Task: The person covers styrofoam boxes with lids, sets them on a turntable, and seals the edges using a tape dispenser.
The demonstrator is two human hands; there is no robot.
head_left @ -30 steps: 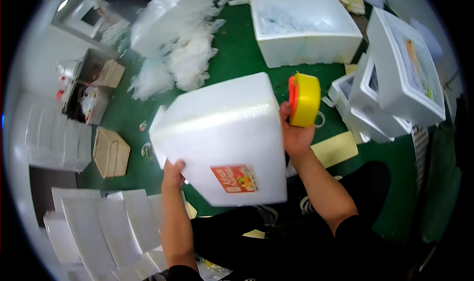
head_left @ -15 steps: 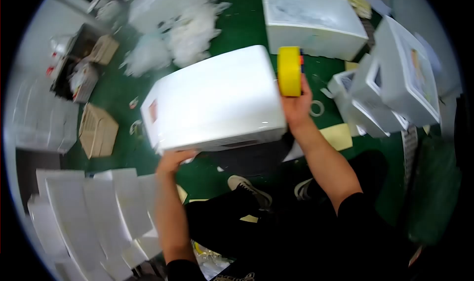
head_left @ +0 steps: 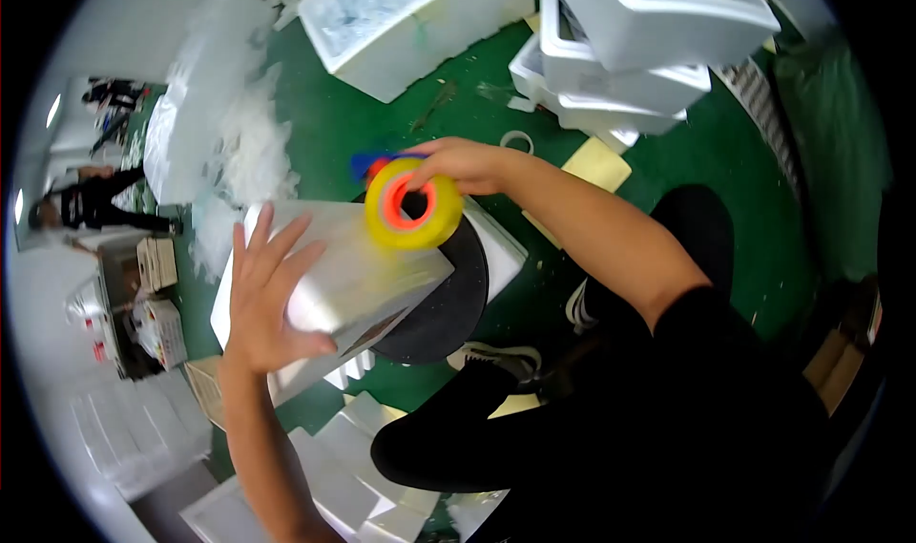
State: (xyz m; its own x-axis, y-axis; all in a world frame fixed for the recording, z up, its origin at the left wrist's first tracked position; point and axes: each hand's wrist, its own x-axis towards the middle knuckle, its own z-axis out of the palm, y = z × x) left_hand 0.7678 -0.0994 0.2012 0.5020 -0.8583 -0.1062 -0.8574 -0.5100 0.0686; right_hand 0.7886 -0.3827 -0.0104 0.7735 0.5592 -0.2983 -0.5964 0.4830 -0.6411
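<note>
- Left hand (head_left: 267,304): grip spread wide, nothing clasped; contact uncertain; poor restraint could let the box slide.
- White foam box (head_left: 334,242): apparently resting on the black round stool (head_left: 460,290), overhanging leftward; uneven support could tip it.
- Yellow tape roll (head_left: 420,237): over the box's right part, right hand (head_left: 463,166) grip closed around its upper side; a knock could jar the box.
- Change, left: fingers, earlier at box's lower edge, now splayed.
- Change, right: roll, earlier beside box, now overlaps it, orange core showing.

green floor (head_left: 334,128), littered; pale wall (head_left: 57,323) at left; bright strip (head_left: 53,110), perhaps lamp.
</note>
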